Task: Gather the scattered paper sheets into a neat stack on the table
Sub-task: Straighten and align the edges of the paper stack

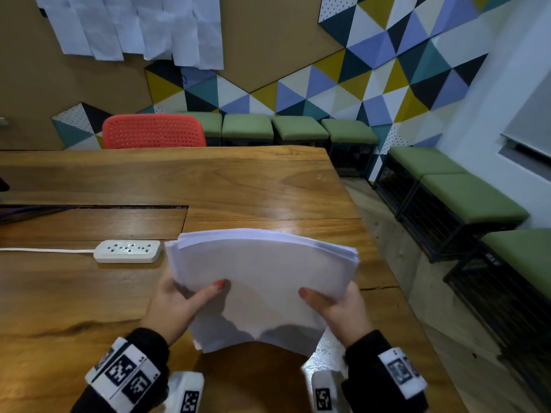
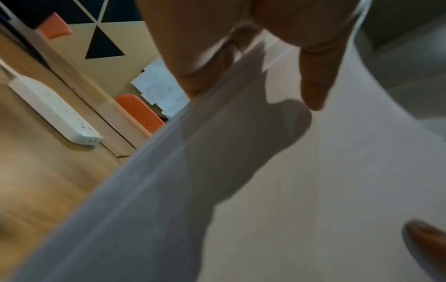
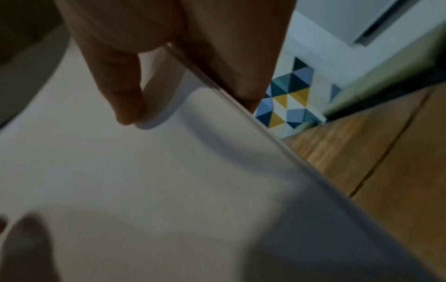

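Observation:
A stack of white paper sheets (image 1: pixel 262 281) is held up above the wooden table (image 1: pixel 238 186), bowed upward in the middle. My left hand (image 1: pixel 179 302) grips its left side, thumb on top and fingers hidden underneath. My right hand (image 1: pixel 337 308) grips the right side the same way. In the left wrist view the paper stack (image 2: pixel 289 190) fills the frame under my left hand (image 2: pixel 241 57). The right wrist view shows the stack (image 3: pixel 144 181) with its layered edge against my right hand (image 3: pixel 183 63).
A white power strip (image 1: pixel 128 251) with its cord lies on the table just left of the stack. A red chair (image 1: pixel 153 131) stands behind the far edge. Green stools (image 1: pixel 298 128) line the wall and the right side. More sheets (image 1: pixel 137 25) hang on the wall.

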Action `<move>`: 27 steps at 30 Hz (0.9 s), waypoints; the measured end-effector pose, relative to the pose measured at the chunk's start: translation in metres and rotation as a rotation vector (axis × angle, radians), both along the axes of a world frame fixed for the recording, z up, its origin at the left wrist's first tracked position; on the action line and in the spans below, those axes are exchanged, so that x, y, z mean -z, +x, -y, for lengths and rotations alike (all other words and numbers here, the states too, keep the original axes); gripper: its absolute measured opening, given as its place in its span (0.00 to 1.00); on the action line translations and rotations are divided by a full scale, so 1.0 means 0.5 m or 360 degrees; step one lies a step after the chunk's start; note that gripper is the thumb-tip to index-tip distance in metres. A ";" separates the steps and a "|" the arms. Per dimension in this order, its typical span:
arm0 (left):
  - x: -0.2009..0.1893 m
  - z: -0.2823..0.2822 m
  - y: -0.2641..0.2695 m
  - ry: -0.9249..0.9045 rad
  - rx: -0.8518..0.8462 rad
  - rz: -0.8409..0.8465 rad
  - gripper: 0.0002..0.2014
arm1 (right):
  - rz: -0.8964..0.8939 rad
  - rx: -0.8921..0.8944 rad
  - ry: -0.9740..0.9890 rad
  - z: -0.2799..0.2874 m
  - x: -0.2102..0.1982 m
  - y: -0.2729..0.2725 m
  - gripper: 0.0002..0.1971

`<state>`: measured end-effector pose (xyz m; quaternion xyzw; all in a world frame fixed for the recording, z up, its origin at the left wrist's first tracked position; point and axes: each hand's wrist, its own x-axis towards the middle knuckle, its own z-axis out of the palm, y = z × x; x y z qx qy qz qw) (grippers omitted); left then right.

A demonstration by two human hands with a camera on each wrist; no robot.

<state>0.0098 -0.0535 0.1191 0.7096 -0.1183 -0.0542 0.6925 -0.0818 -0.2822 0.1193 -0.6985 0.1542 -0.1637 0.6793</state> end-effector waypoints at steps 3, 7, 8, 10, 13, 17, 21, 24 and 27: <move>0.005 0.022 -0.010 0.0152 -0.0048 -0.0014 0.07 | -0.0005 0.0094 -0.0100 -0.016 0.016 0.008 0.14; -0.015 0.029 -0.025 0.0024 -0.0089 -0.0013 0.08 | 0.0133 0.0215 0.0039 -0.019 0.018 0.001 0.09; -0.016 0.026 -0.027 0.0000 -0.0033 -0.0057 0.13 | 0.0147 0.0221 0.0034 -0.017 0.023 -0.003 0.09; -0.011 0.024 -0.036 0.0020 -0.0019 -0.0151 0.17 | 0.0073 0.0210 -0.0064 -0.018 0.034 -0.007 0.15; -0.009 0.033 -0.043 0.0011 -0.0156 -0.0172 0.17 | 0.0021 0.0232 -0.0058 -0.026 0.036 0.000 0.11; -0.016 0.032 -0.036 0.0025 -0.0200 -0.0143 0.16 | 0.0109 0.0204 -0.0043 -0.024 0.030 0.002 0.13; -0.023 0.019 -0.032 0.0092 -0.0038 0.0028 0.42 | 0.0193 0.0152 -0.0062 -0.029 0.002 -0.012 0.42; -0.053 0.019 -0.025 -0.0141 -0.0126 0.0150 0.52 | 0.0463 0.0150 0.0050 -0.029 -0.042 -0.012 0.48; -0.087 0.035 -0.012 -0.0262 -0.0312 0.0169 0.38 | 0.0551 0.0337 -0.0006 -0.025 -0.077 0.009 0.47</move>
